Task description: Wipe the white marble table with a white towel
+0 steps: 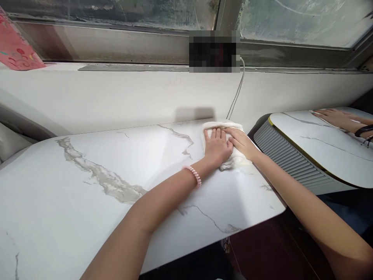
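Left wrist is carrying a pink beaded bracelet [194,175]. Left hand [217,147] is lying flat, fingers extended and slightly spread, palm down on a white cloth [223,125]. Right hand [241,142] is resting on the same cloth, just right of the left, fingers extended and partly hidden behind it; the two hands are touching near the thumbs. Cloth is lying bunched beneath both palms, near the right end of a white, grey-veined worktop [166,175], which is extending well to the left of the hands.

Right of the hands, a second table [314,149] with gold trim and ribbed side is standing close by; a co-worker's hand [335,118] is reaching flat over its top, wrist wearing a dark band [363,132].

Beyond the hands, a pale cable [239,87] is hanging down the white wall [116,93]. Above it, a pixelated object [214,52], identity unreadable, is sitting before the window [291,23]. Far left, a pink patterned item [20,50] is standing at the sill.
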A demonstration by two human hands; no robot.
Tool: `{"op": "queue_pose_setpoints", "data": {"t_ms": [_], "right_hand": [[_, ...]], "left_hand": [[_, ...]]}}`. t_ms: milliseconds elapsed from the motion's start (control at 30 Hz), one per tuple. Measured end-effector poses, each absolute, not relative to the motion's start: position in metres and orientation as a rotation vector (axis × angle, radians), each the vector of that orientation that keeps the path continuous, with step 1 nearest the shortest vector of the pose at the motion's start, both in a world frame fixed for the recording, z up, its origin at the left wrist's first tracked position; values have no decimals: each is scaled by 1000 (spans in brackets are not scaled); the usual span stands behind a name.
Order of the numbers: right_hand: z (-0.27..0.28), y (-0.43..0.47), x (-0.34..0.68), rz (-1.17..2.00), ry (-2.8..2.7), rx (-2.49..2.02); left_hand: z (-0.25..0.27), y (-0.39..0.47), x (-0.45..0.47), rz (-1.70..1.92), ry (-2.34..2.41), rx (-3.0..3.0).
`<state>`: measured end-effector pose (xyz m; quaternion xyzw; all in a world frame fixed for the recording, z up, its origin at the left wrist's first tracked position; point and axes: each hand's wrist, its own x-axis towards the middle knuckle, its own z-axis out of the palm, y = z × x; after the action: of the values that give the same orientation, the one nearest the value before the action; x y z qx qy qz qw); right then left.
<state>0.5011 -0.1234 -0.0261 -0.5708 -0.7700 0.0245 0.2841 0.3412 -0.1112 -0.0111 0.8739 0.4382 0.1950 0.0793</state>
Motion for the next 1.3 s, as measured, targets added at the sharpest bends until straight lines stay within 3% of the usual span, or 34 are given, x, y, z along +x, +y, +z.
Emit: {"op": "queue_pose_setpoints", "data": {"t_ms": [300, 600, 1000, 1300], "right_hand": [[-19, -230, 509, 86, -2003, -1624], [-17, -287, 515, 31, -1991, -1728], [-11, -261, 517, 45, -2004, -1748], [-16, -162, 526, 57, -1979, -1663]], "left_hand": [[-16, -196, 350, 693, 1131, 2695], [-6, -242, 354, 580, 1030, 2720], [-9, -220, 360, 593, 991, 2729], [-15, -131, 370, 693, 1073, 2657]]}}
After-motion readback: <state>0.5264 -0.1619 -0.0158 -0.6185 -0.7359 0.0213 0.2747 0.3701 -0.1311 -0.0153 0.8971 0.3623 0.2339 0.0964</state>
